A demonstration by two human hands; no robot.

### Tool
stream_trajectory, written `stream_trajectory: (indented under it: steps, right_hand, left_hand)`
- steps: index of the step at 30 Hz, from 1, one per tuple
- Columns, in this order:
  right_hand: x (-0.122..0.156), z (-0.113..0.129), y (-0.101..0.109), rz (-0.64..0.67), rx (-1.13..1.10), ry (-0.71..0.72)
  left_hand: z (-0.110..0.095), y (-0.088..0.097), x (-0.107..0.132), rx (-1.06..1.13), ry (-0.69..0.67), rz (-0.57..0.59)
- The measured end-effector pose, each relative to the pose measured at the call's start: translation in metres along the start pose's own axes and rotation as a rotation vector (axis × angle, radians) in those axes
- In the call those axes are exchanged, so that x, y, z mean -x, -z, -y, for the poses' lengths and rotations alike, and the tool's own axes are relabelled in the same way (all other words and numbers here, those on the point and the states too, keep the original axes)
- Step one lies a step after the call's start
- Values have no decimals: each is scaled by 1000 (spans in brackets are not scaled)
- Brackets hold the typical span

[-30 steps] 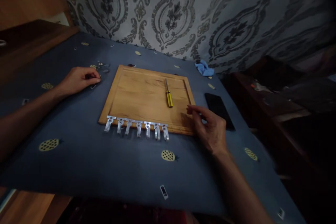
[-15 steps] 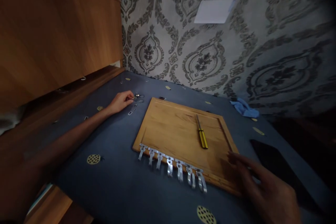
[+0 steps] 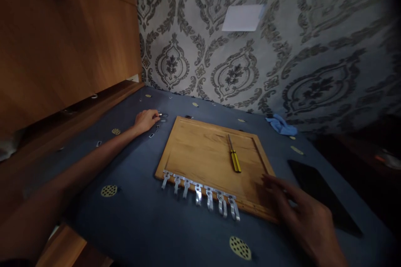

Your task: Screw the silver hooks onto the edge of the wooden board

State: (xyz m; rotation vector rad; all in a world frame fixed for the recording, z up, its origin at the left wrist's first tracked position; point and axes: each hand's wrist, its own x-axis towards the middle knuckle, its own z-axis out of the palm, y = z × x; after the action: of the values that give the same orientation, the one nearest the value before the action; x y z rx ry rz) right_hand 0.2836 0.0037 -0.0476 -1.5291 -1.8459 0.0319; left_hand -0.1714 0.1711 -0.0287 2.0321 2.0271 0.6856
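Observation:
My left hand rests at the far left of the blue table cover, fingers closed together beside small shiny metal pieces; whatever is between them is hidden. Over the near right corner of a wooden panel hovers my right hand, its fingers loosely curled and apart, with nothing visible in them. Along the panel's near edge sits a row of several silver metal hooks, overhanging the edge. A screwdriver with a yellow and black handle lies on the panel.
A dark flat object lies right of the panel. A blue cloth is bunched near the patterned wall. Wooden furniture stands along the left side. Pineapple prints dot the table cover.
The whole view has shifted, so the panel and tools appear slightly further left. My left hand stays by the metal pieces, covering more of them. My right hand stays near the panel's corner.

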Motion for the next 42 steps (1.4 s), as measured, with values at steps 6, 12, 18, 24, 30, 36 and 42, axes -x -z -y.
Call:
stream_trajectory:
  steps: [6, 12, 18, 24, 30, 36, 42]
  right_hand:
    - [2, 24, 2, 24, -115, -80]
    - [15, 79, 11, 39, -248, -68]
    - [60, 111, 13, 52, -403, -127]
    - [92, 106, 10, 9, -553, -368]
    - [83, 103, 18, 131, -693, -497]
    - [76, 96, 12, 201, -747, -585]
    - [71, 93, 4, 245, -757, -592]
  left_hand:
    - [-31, 20, 10, 187, -125, -5]
    - [-125, 16, 57, 482, -472, 385]
    - [-197, -11, 110, 692, -663, 884]
    - [-213, -33, 123, 668, -667, 1077]
    - [-219, -43, 123, 640, -672, 1083]
    - [-204, -32, 121, 456, -722, 623]
    - [-198, -26, 146, 205, -805, 681]
